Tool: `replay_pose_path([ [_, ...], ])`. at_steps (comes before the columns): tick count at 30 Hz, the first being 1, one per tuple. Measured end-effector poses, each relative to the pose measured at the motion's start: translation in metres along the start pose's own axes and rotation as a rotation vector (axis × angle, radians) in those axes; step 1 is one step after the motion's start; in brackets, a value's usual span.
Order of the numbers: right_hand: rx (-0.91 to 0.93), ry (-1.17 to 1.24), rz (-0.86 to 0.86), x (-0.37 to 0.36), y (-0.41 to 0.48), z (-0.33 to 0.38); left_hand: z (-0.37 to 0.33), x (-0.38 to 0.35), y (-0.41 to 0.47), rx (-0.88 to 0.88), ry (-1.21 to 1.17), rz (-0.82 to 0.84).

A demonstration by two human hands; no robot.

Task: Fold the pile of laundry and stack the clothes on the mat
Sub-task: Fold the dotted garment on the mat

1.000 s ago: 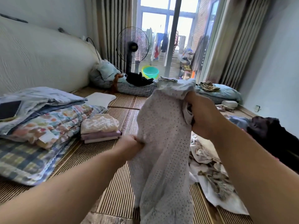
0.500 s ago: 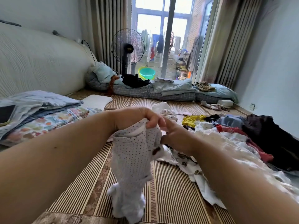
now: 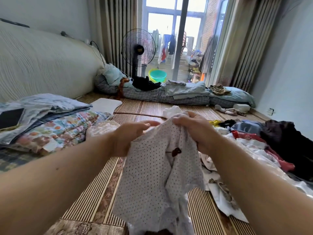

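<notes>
We are holding a dotted garment (image 3: 152, 170) up in front of us with both hands, above the striped mat (image 3: 94, 197). The only writing in sight is a small gold label at the hub of the fan (image 3: 138, 48), and it is too small for us to read.

Our right hand (image 3: 194, 131) is gripping the garment's top edge, the fingers curled tight over the bunched cloth and the knuckles facing us. Our left hand (image 3: 133, 134) is holding the cloth's left edge lower down; its fingers are reaching out almost straight toward the right hand, and the thumb is hidden behind the fabric, so we cannot tell how firmly it is pinching. The two hands are sitting close together at the top of the garment. The cloth is hanging down from them in loose folds, with a small dark brown button (image 3: 176, 152) showing near its middle, and its lower end is trailing out of view at the bottom.

The unfolded pile (image 3: 254, 143) is lying on the mat to our right, a mix of white, red, blue and black pieces. A few folded pieces (image 3: 101, 128) are sitting stacked on the mat just beyond our left wrist, partly hidden by it. Folded quilts (image 3: 50, 122) are lying at the left, with a dark flat slab (image 3: 11, 118) resting on them.
</notes>
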State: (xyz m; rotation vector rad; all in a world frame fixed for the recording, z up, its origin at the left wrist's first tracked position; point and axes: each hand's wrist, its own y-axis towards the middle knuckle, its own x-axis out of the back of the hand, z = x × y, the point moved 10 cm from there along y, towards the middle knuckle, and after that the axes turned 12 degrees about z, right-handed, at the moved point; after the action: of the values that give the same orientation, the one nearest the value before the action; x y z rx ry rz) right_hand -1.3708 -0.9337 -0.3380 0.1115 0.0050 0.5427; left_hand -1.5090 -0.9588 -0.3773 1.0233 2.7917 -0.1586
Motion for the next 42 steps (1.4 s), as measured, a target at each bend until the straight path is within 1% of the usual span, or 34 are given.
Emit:
replay_pose_path([
  [2,0.01,-0.063,-0.16,0.018,-0.001,0.01,0.028,-0.007,-0.002,0.087,-0.029,0.047],
  [3,0.004,-0.055,-0.192,0.022,-0.001,0.013,0.036,-0.01,-0.001,0.096,0.021,0.06],
  [4,-0.005,-0.032,-0.194,0.023,-0.002,0.015,0.04,-0.008,0.002,0.086,0.126,0.035],
  [6,-0.015,0.004,-0.146,0.024,-0.004,0.021,0.038,0.005,0.003,0.048,0.361,-0.12],
  [7,-0.012,-0.017,-0.12,0.028,-0.007,0.025,0.034,0.014,0.0,0.038,0.426,-0.207],
  [9,-0.003,-0.14,-0.088,0.038,-0.016,0.035,0.024,0.034,-0.011,0.005,0.463,-0.319],
  [12,0.029,-0.341,-0.048,0.053,-0.032,0.049,0.0,0.061,-0.032,-0.03,0.507,-0.42],
  [14,0.06,-0.428,-0.036,0.061,-0.04,0.056,-0.018,0.067,-0.041,-0.048,0.545,-0.409],
  [17,0.097,-0.608,-0.028,0.066,-0.045,0.069,-0.044,0.06,-0.048,-0.069,0.533,-0.305],
  [18,0.105,-0.619,-0.032,0.067,-0.046,0.073,-0.054,0.057,-0.049,-0.09,0.512,-0.27],
  [21,0.11,-0.543,-0.02,0.07,-0.042,0.077,-0.078,0.055,-0.054,-0.134,0.42,-0.19],
  [23,0.075,-0.511,-0.014,0.07,-0.032,0.072,-0.083,0.062,-0.054,-0.098,0.411,-0.167],
  [26,-0.075,-0.507,0.018,0.066,-0.005,0.039,-0.06,0.087,-0.05,0.081,0.441,-0.175],
  [28,-0.215,-0.612,0.027,0.065,0.019,0.003,-0.033,0.115,-0.047,0.22,0.492,-0.246],
  [30,-0.309,-0.729,0.063,0.063,0.047,-0.04,-0.006,0.149,-0.041,0.353,0.651,-0.338],
  [32,-0.349,-0.828,0.109,0.058,0.075,-0.08,0.017,0.183,-0.033,0.451,0.825,-0.441],
  [34,-0.373,-0.86,0.145,0.054,0.104,-0.117,0.039,0.213,-0.019,0.498,0.896,-0.484],
  [39,-0.45,-1.042,0.134,0.06,0.164,-0.193,0.09,0.261,0.028,0.587,1.098,-0.418],
  [40,-0.471,-1.045,0.137,0.064,0.172,-0.206,0.1,0.269,0.036,0.585,1.104,-0.425],
  [42,-0.489,-0.986,0.061,0.08,0.18,-0.221,0.114,0.284,0.046,0.594,1.102,-0.468],
])
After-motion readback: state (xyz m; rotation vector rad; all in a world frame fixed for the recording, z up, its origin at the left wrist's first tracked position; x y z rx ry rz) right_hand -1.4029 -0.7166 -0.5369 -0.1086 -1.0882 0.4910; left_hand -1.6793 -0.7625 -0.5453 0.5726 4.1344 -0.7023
